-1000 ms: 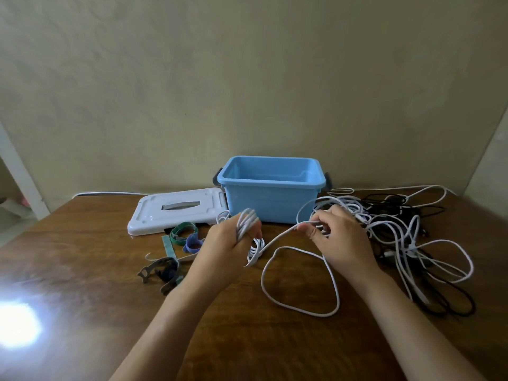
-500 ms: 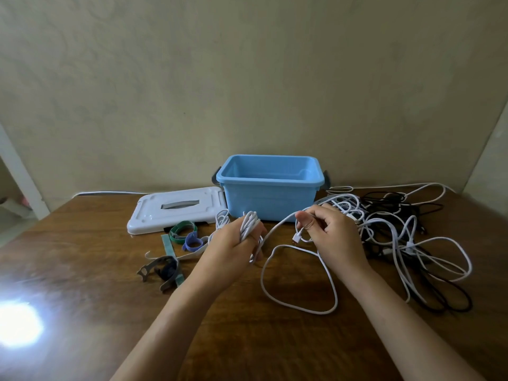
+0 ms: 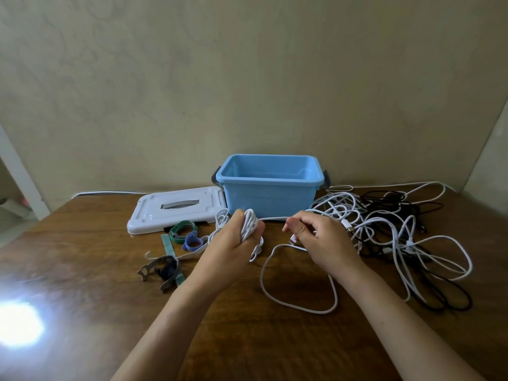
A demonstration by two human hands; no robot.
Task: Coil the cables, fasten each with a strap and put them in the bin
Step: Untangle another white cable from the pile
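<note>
Head view, left hand (image 3: 233, 244): fingers curled round a bundle of white cable (image 3: 249, 225), loops wound over the fingers; a few loops hang below the fist, toward the worktop (image 3: 82, 270).
Head view, right hand (image 3: 320, 240): fingers curled, pinching the free run of the same white cable; a connector end shows just under the thumb. A short stretch of cable runs taut between the two hands.
Slack: one large loop of white cable lies on the worktop under the right wrist, in front of both hands.
Bin (image 3: 270, 185): light blue, open, upright at the back of the worktop, just behind the hands. No cable visible inside.
Lid (image 3: 176, 209): white, flat on the worktop, touching the bin's left side.
Straps (image 3: 182, 233): green, purple, beige and dark ones, some rolled, some loose, left of the left hand, in front of the lid.
Cable pile (image 3: 398, 237): white and black cables tangled together, right of the bin and right hand.
Glare: bright spot on the worktop, lower left.
</note>
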